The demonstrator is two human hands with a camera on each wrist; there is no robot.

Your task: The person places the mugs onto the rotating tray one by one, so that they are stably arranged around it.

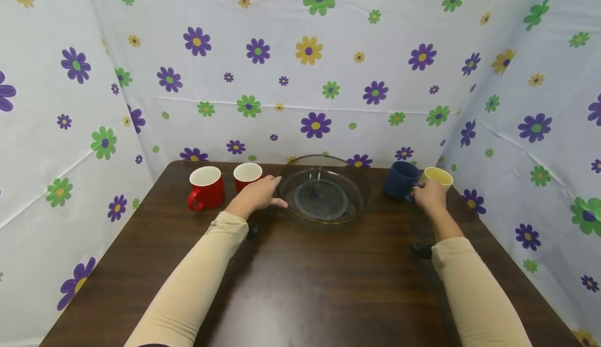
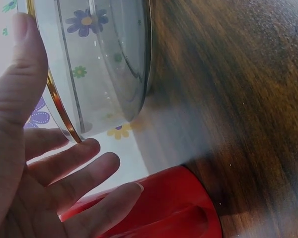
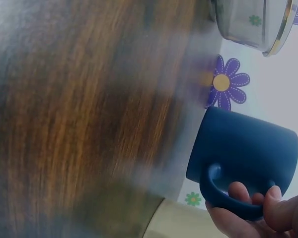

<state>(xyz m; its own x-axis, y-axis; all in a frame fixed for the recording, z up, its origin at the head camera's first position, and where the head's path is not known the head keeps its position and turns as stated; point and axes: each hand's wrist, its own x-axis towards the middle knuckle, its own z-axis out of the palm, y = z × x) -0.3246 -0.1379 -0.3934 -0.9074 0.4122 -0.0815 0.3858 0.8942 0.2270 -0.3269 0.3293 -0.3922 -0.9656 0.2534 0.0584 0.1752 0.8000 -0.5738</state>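
Observation:
In the head view, a clear glass bowl [image 1: 321, 222] stands on the dark wooden table [image 1: 324, 284]. My left hand [image 1: 257, 195] is at its left rim, thumb and forefinger spread along the edge. The left wrist view shows the fingers [image 2: 84, 181] loosely bent and apart, their tips beside the amber rim [image 2: 64, 111]. On the right, my right hand [image 1: 431, 195] grips the handle of a dark blue mug [image 1: 400, 180]. Its fingers [image 3: 238, 191] go through the handle while the thumb presses on top. The mug [image 3: 248, 148] is upright.
Two red mugs with white insides, one at the far left [image 1: 207, 188] and one behind my left hand [image 1: 246, 175], stand near the back edge. A yellow mug [image 1: 436, 175] is right beside the blue one. Flowered cloth [image 1: 281, 75] walls the table's back and sides.

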